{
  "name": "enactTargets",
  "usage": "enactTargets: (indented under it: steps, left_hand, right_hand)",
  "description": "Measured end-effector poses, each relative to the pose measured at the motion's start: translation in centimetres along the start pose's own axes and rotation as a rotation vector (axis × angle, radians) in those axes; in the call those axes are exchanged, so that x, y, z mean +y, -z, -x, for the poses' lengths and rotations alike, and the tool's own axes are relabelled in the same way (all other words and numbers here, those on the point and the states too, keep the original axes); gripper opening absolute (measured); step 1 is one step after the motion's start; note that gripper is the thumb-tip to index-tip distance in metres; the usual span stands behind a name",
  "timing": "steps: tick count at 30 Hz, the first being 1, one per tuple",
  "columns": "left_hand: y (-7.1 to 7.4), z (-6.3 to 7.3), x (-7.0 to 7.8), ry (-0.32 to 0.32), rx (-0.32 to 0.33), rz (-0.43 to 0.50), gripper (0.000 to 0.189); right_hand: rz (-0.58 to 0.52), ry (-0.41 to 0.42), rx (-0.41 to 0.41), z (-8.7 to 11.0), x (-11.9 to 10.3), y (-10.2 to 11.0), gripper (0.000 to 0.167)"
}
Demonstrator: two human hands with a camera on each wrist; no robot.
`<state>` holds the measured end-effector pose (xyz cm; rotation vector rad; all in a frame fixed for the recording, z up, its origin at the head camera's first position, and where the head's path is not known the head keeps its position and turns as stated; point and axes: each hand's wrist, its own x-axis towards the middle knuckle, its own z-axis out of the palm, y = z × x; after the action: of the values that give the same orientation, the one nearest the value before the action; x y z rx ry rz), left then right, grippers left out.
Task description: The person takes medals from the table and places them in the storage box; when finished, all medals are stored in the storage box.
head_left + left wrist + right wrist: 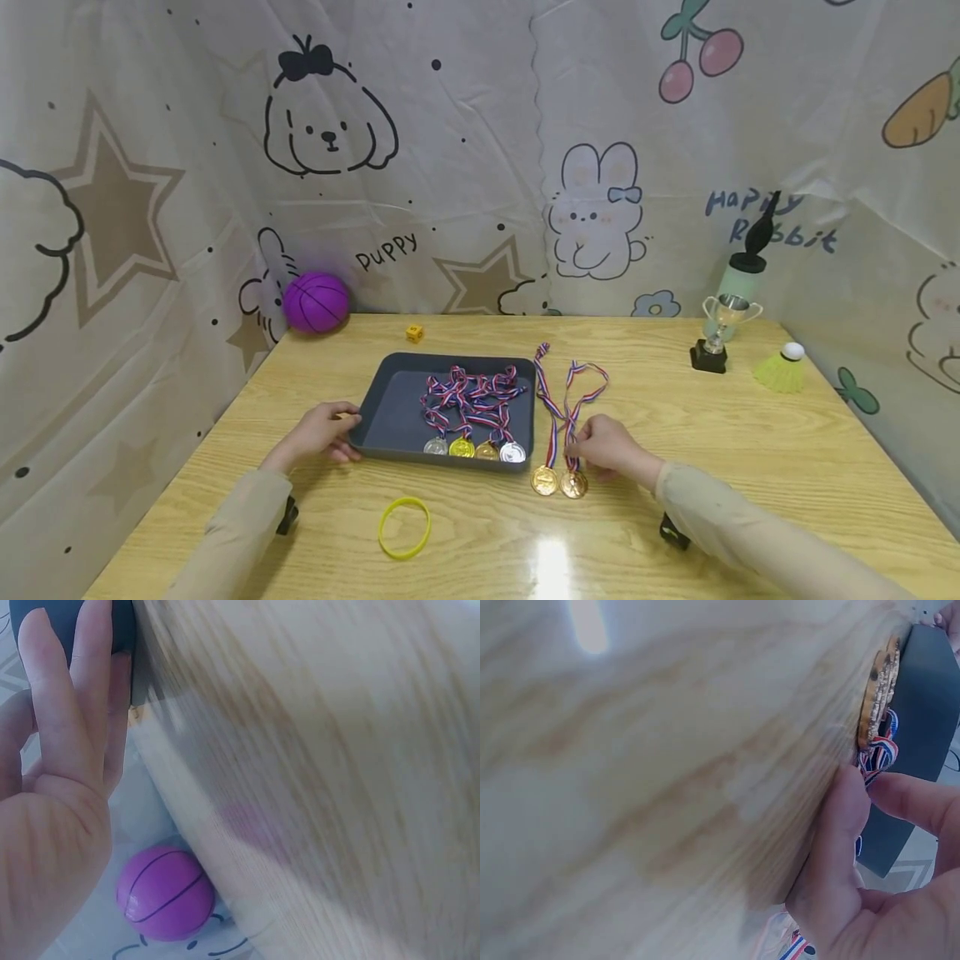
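Note:
My right hand (pixel 611 448) pinches the striped ribbon of a gold-coloured medal (pixel 574 484) between thumb and finger. Just left of it, a second gold-coloured medal (pixel 545 481) lies on the table. Both ribbons stretch back beside a dark grey tray (pixel 390 408). In the right wrist view, fingertips meet on the red, white and blue ribbon (pixel 877 756). Inside the tray, several silver and gold medals (pixel 462 448) lie in a row along the near wall, ribbons heaped behind them. At the tray's left end, my left hand (pixel 322 435) touches the wall with fairly straight fingers (pixel 56 712).
A yellow wristband (pixel 405 556) lies in front of the tray. Behind are an orange die (pixel 414 333) and a purple ball (pixel 316 302). A trophy cup (pixel 727 312), a green bottle (pixel 738 279) and a yellow shuttlecock (pixel 782 371) stand at the back right. Printed cloth surrounds the table.

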<state>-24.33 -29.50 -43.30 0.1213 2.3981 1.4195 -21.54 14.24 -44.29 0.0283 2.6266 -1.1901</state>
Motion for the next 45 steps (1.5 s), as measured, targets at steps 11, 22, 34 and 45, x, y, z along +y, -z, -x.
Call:
enactTargets:
  steps: [11, 22, 34, 45]
  left_hand:
    - [0.0, 0.1, 0.1, 0.001, -0.004, -0.004, 0.043]
    - [-0.1, 0.4, 0.4, 0.003, -0.003, -0.009, 0.043]
    - [-0.1, 0.3, 0.2, 0.004, 0.001, -0.005, 0.044]
    - [-0.1, 0.1, 0.1, -0.003, 0.002, -0.007, 0.044]
  right_hand:
    - [0.052, 0.025, 0.026, 0.3, 0.0, -0.1, 0.023]
    - [-0.074, 0.0, 0.005, 0.3, 0.3, 0.2, 0.02]
    - [-0.171, -0.034, -0.015, 0.4, 0.4, 0.7, 0.015]
    - [-0.274, -0.003, 0.024, 0.2, 0.8, 2.2, 0.009]
